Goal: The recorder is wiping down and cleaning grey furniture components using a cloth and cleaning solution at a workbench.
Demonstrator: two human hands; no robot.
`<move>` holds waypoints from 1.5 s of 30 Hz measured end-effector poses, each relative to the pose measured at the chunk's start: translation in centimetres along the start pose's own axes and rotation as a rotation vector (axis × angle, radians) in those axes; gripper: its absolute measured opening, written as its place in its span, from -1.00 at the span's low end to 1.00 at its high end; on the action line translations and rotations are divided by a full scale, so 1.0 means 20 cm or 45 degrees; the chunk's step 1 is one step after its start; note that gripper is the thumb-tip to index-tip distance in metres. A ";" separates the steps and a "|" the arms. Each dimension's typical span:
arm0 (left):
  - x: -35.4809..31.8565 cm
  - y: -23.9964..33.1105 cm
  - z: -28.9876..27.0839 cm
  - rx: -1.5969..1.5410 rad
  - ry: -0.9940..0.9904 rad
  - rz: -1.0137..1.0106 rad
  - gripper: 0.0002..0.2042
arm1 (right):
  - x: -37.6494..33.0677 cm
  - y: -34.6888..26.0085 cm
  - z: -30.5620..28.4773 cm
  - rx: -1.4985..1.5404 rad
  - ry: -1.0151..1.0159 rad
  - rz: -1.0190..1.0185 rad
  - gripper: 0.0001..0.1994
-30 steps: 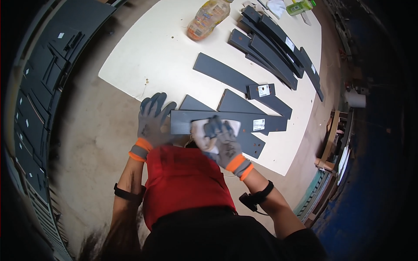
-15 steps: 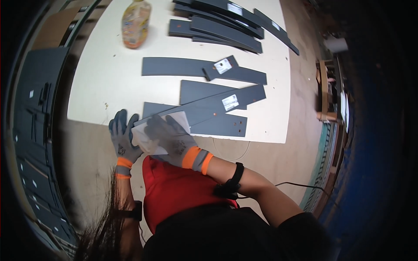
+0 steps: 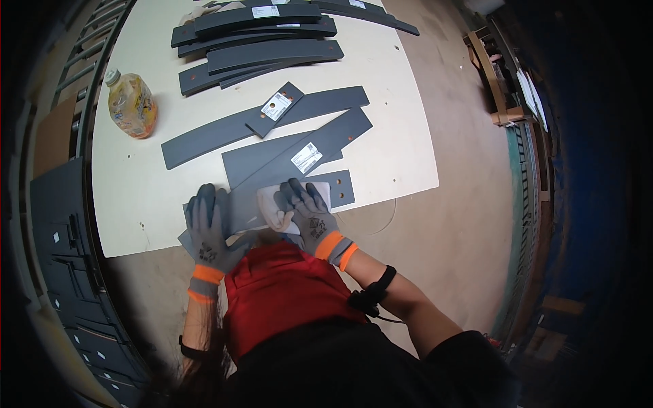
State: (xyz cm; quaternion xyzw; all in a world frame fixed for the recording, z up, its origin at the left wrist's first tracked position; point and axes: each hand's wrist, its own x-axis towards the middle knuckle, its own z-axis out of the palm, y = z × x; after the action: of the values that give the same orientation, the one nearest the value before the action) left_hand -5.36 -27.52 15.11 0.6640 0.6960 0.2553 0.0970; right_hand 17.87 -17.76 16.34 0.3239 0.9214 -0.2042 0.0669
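A long dark grey board (image 3: 338, 133) with a white label lies slanted over other boards at the near edge of the white table (image 3: 401, 153). My left hand (image 3: 211, 224), in a grey glove with an orange cuff, lies on the board's near left end with its fingers stretched out. Under my gloved right hand (image 3: 307, 212) a crumpled white cloth (image 3: 273, 212) is held against the board. Another board (image 3: 347, 185) with round holes shows just beyond the cloth. A flat grey board (image 3: 248, 158) is partly covered by the slanted one.
Farther off, a small labelled piece (image 3: 291, 94) lies across a curved board (image 3: 197, 144). A stack of dark boards (image 3: 272, 53) fills the far side. An orange-tinted plastic bottle (image 3: 132, 112) stands at the left. More dark panels (image 3: 58, 204) are beside the table's left.
My right hand and the cloth have moved right, away from my left hand. My left hand now rests flat on the board's end. The whole view has turned.
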 end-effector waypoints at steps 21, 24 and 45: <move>0.06 -0.03 0.09 0.116 -0.067 0.019 -0.17 | 0.17 0.94 -0.34 0.246 0.710 0.983 -0.36; 0.08 0.00 0.06 0.135 -0.120 0.016 -0.16 | 0.24 0.71 -0.25 0.128 0.401 0.409 -0.33; 0.21 0.13 0.03 0.129 -0.279 -0.395 -0.14 | 0.25 1.18 -0.44 0.392 0.606 1.071 -0.39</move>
State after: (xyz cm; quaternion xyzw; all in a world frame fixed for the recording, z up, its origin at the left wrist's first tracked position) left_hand -3.28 -23.33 16.66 0.5768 0.7871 0.1281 0.1770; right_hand 28.83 5.48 15.28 0.7105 0.6602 -0.2136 -0.1169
